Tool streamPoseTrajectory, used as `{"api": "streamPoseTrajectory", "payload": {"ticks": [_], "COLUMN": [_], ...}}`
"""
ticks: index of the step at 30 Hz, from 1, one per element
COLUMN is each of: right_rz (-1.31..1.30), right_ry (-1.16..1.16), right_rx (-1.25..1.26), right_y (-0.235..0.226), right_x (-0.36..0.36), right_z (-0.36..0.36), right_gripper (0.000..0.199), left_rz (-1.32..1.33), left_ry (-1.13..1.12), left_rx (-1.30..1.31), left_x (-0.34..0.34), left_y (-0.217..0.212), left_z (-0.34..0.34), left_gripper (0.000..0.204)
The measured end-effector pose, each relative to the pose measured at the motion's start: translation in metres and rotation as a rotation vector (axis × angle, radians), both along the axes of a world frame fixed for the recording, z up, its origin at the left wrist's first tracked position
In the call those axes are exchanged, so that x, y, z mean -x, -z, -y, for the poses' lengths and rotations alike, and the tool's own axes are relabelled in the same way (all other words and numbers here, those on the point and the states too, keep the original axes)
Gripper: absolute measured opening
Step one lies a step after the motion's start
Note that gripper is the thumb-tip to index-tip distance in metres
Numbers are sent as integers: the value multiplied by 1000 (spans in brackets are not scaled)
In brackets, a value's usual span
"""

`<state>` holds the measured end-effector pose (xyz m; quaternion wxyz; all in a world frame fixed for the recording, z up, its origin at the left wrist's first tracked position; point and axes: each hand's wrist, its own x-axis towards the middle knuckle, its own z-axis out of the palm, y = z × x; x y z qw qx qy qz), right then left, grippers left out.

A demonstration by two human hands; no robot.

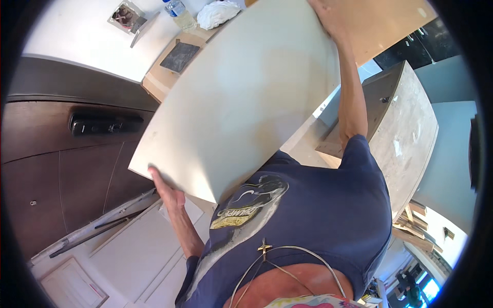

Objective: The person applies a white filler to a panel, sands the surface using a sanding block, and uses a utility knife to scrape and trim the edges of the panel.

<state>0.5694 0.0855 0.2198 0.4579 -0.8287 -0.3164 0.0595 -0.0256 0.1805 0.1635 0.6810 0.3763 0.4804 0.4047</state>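
A large pale cream panel [241, 97], smooth and flat, is tilted across the space before my chest. At its near left corner my left hand [168, 192] grips the edge, the thumb on the upper face and the other fingers hidden beneath. My right hand [328, 19] holds the panel's far right edge with the arm stretched out. The fingertips of that hand run partly out of the picture. The panel's lower right edge comes close to my dark blue shirt [308, 205].
Behind the panel, a wooden worktop bears a dark sanding block-like slab [179, 56], a plastic bottle [179, 14] and a crumpled white bag [218, 14]. A dark door with a black lock [105, 124] stands left. To the right is a worn wooden cabinet [411, 133].
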Motion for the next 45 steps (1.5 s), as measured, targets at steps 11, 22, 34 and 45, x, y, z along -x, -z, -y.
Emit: {"api": "streamPoseTrajectory", "payload": {"ticks": [11,22,34,45], "right_rz": [-178,553,102,133], "right_ry": [70,55,-802,-220], "right_rx": [265,-116,97,-193], "right_y": [131,132,181,96], "right_x": [-42,2,270,320], "right_z": [-25,-60,-234,-96], "right_gripper": [92,43,58,40], "left_rz": [51,115,259,203], "left_ry": [94,105,159,233], "left_rx": [202,260,366,231], "left_x": [-33,-30,-31,-27], "left_y": [69,84,106,142], "left_z": [0,-1,-19,-47], "left_gripper": [77,77,71,70]}}
